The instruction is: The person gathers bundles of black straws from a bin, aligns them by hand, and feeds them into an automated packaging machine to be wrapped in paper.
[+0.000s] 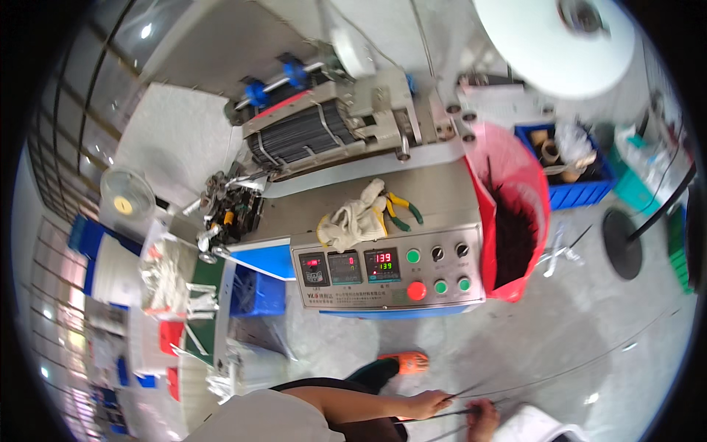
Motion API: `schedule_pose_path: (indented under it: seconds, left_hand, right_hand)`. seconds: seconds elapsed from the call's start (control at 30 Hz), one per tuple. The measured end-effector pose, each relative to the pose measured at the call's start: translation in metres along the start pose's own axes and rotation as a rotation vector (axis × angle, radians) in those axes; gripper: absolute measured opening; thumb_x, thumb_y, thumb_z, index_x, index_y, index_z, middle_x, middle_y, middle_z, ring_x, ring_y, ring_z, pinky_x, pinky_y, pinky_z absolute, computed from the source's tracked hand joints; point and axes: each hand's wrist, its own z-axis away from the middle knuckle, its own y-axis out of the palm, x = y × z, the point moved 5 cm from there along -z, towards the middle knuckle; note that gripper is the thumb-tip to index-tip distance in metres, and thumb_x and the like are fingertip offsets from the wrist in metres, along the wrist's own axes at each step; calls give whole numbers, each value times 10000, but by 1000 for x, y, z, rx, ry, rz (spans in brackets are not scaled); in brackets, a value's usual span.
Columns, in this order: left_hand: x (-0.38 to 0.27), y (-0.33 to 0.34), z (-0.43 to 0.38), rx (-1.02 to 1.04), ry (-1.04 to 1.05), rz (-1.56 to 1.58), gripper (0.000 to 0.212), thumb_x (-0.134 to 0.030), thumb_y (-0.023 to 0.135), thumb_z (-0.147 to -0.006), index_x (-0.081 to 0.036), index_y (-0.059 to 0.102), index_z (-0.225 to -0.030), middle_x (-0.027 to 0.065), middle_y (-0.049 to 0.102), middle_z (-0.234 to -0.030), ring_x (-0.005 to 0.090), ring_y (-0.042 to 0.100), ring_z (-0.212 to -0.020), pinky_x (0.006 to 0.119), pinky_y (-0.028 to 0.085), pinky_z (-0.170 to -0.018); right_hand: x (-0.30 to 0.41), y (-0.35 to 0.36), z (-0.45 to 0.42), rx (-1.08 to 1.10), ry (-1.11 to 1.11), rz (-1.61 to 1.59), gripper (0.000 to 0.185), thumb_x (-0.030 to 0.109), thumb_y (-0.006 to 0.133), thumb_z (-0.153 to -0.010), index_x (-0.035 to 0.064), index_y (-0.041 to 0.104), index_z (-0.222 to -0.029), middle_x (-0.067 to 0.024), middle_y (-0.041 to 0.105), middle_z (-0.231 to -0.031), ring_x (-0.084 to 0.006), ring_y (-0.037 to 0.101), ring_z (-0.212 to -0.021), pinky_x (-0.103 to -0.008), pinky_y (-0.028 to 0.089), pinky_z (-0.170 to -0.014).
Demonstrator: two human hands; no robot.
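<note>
Low in the picture, my left hand (428, 404) is closed on thin dark strips or wires (455, 394). Just right of it, my right hand (483, 420) pinches the same kind of dark strands, which run between and past both hands. The strands are blurred, so their exact kind cannot be told. Beyond the hands stands a steel machine with a control panel (342, 301) of lit displays and buttons. On its top lie white work gloves (353, 221) and yellow-green handled pliers (403, 211). A bundle of dark strips (301, 135) sits in the machine's feed holder.
A red bag (489, 243) of dark scraps hangs at the machine's right. Beyond it are a blue crate (580, 190) and a round black stand base (622, 243). A white object (530, 425) stands by my right hand. Left is a green-topped table (201, 326).
</note>
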Motion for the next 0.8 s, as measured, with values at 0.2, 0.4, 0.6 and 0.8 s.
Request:
schedule_pose_path:
  seconds: [0.2,0.4,0.6,0.8]
  left_hand:
    - [-152,-57,133,116,-272,795,322,-373,335,-885,-91,474,-955,17,537,-762,117,525,-615,256,424,-502]
    - [-186,-108,214,-170,-26,336,283,-314,365,-878,-66,472,-794,39,458,-588,141,433,-536,273,363,-513]
    - [-173,-160,244,-102,115,575,245,-263,325,-903,-73,453,-815,-2,431,-612,102,435,-565,242,371,-519]
    - [-168,-265,239,-268,415,833,223,-222,311,-914,-54,458,-904,10,449,-644,95,447,-567,238,374,-510]
  right_hand:
    - [192,96,71,168,62,-224,201,139,457,-828,-6,563,-736,30,394,-459,-26,307,-383,-181,216,-356]
    - [253,150,110,243,125,-236,196,164,412,-839,13,532,-803,-71,550,-610,-67,307,-355,-207,219,-329]
    - [338,203,73,155,-226,-158,130,148,410,-857,55,462,-782,-98,579,-644,-36,278,-349,-179,196,-317]
    - [373,317,68,280,-165,-133,150,150,407,-849,45,470,-762,-73,569,-629,-46,300,-359,-188,214,-332]
